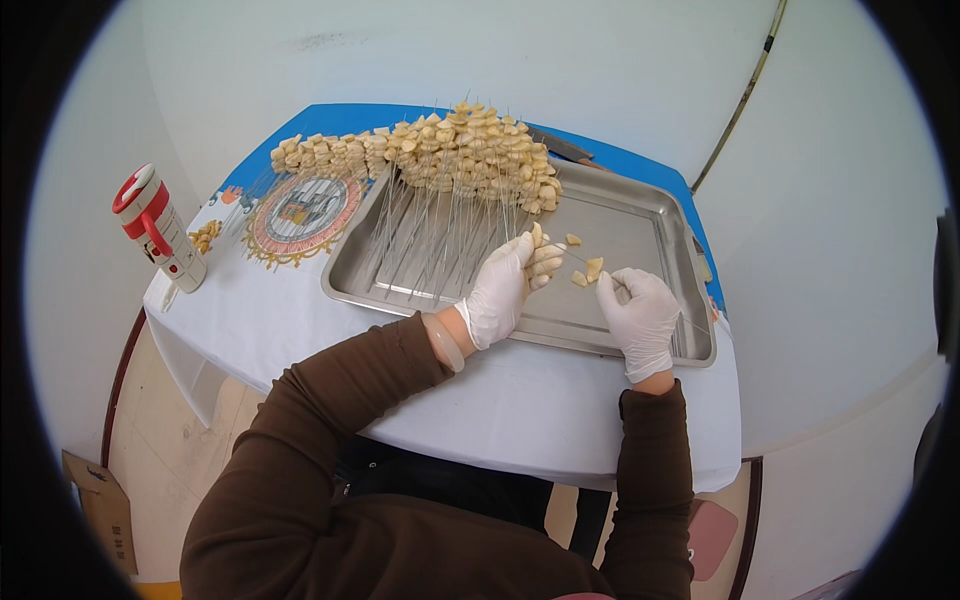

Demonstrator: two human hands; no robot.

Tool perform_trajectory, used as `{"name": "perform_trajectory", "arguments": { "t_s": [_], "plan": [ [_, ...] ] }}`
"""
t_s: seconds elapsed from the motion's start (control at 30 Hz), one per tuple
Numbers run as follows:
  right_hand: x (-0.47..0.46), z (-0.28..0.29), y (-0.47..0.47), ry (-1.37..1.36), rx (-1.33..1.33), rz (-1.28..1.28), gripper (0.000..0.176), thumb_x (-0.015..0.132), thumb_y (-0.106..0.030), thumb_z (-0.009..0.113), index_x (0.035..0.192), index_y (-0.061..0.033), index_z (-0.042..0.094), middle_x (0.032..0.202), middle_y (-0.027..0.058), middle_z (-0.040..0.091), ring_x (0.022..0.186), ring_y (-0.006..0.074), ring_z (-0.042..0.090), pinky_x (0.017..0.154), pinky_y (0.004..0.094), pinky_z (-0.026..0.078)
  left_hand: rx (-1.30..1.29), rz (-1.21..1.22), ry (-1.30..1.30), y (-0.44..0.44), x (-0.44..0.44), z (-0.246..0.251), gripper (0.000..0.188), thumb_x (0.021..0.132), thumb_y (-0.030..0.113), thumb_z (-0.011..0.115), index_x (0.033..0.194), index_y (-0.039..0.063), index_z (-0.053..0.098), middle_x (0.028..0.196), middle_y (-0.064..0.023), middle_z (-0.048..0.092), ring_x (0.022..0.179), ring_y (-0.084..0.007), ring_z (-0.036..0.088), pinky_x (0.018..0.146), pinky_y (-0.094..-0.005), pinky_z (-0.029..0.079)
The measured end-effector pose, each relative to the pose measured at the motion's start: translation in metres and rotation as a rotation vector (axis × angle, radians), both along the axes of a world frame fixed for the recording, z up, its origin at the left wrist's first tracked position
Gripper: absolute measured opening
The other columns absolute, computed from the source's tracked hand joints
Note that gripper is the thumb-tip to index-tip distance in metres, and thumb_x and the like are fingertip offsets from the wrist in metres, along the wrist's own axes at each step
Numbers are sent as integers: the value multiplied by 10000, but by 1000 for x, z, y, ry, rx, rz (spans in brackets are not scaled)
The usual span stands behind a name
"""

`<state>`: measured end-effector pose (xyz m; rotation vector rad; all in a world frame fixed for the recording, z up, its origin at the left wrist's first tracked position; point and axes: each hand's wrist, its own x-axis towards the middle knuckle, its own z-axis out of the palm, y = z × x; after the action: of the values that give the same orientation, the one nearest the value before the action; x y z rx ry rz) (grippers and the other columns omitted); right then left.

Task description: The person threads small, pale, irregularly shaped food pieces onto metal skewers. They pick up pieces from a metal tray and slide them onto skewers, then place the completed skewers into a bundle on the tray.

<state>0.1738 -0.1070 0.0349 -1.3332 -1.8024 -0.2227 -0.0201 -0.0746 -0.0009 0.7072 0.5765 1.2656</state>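
Observation:
Both my hands wear thin white gloves. My left hand (499,292), palm partly up over the middle of the tray, pinches a pale yellow food piece (537,234) between thumb and forefinger. In the fingers of my right hand (640,309) is a thin metal skewer (574,256). Its one end points to the piece in my left hand, and its other end shows past my right wrist. Whether the tip has entered the piece is too small to tell. Between the hands, a few loose pieces (595,268) lie on the steel tray (559,311).
A big heap of loaded skewers (472,150) covers the tray's back left and spreads onto the table. Bare skewers (664,247) lie along the tray's right side. A lidded tumbler (169,232) stands at left beside small yellow pieces (205,236). Behind the tray lies a dark blade (561,144).

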Motion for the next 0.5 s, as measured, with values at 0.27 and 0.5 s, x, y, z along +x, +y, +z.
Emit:
{"name": "perform_trajectory", "arguments": {
  "t_s": [0.27, 0.5],
  "plan": [
    [0, 0, 0, -34, 31, -27, 118, 791, -203, 742, 711, -125, 704, 718, 16, 681, 695, 238, 645, 622, 363, 509, 73, 121, 103, -1, 5, -4, 268, 1079, 351, 474, 1198, 123, 551, 1195, -12, 643, 996, -66, 598, 857, -253, 484],
    [1, -3, 2, -37, 47, -35, 118, 790, -208, 743, 710, -130, 705, 711, 17, 677, 694, 235, 642, 611, 360, 504, 131, 175, 191, -4, 9, -1, 358, 1055, 293, 549, 1333, 72, 508, 1181, -8, 645, 1002, -57, 587, 843, -235, 491]
  ]
}}
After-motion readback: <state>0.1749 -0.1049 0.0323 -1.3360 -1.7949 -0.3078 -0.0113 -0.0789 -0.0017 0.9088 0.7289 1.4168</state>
